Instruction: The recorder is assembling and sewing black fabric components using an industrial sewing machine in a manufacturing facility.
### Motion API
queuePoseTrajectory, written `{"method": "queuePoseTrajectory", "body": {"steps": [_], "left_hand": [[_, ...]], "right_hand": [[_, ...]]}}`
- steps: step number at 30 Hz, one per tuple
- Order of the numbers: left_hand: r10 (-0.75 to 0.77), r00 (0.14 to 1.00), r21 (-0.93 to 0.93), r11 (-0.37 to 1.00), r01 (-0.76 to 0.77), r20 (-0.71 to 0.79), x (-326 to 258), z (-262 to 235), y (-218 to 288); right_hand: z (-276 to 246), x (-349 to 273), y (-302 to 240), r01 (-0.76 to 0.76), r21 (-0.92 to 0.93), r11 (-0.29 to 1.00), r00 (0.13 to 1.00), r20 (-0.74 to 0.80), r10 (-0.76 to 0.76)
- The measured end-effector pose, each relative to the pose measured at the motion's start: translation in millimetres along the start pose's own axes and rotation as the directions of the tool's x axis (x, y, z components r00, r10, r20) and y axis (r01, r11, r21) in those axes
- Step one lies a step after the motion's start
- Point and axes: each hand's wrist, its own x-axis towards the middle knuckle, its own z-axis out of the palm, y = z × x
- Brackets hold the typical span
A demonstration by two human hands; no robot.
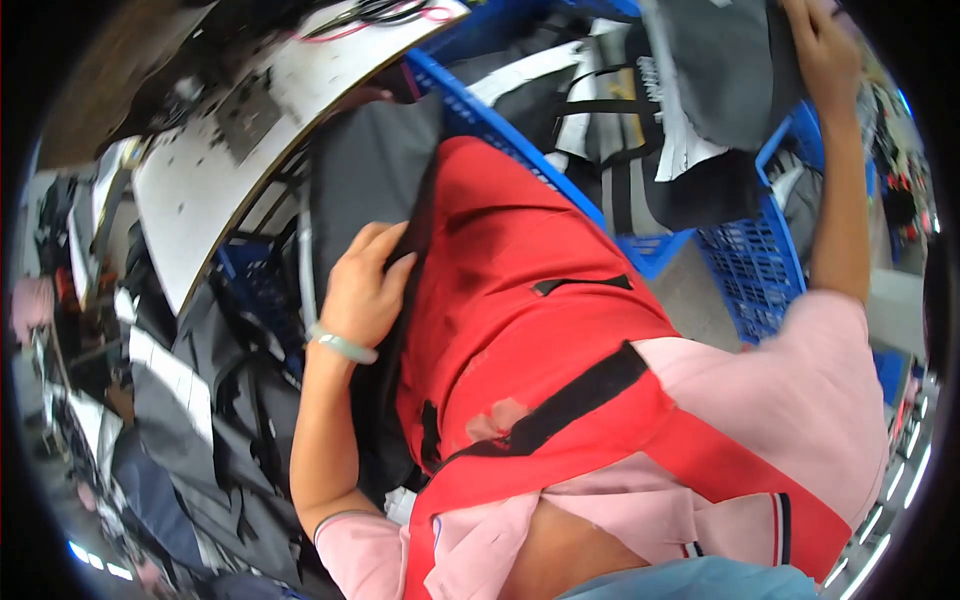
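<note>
In the head view, the left hand (pixel 368 285) grasps the edge of a dark cloth (pixel 365 165) beside the red apron (pixel 530 270), and the right hand (pixel 828 65) grips a gray panel (pixel 730 75) above a blue crate (pixel 510 140). A black strap (pixel 610 106) near the panel could snag if pulled sideways, dragging neighbouring pieces along. Pale lettering beside the panel is too blurred to read.

left fingers (pixel 378 238) on dark fabric (pixel 368 160), right fingers (pixel 799 22) at a grey panel (pixel 728 75)

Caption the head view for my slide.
Left hand holds grey fabric; right hand, another grey panel, near blue crates.
</note>
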Motion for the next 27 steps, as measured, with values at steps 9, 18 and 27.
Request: {"method": "queuePoseTrajectory", "body": {"steps": [9,18,27], "left_hand": [[-0.072,0.992,0.082,0.995,0.063,0.106,-28,16,28],[-0.125,0.992,-0.159,0.979,0.128,0.026,-77,33,39],[-0.133,0.981,0.128,0.98,0.151,-0.14,-129,48,27]], "right_hand": [[127,-195,-198,-0.408,0.736,0.54,0.656,0.648,-0.387],[128,-76,-302,-0.409,0.892,0.191,0.74,0.447,-0.502],[90,-94,-356,-0.296,0.952,0.081,0.714,0.277,-0.643]]}}
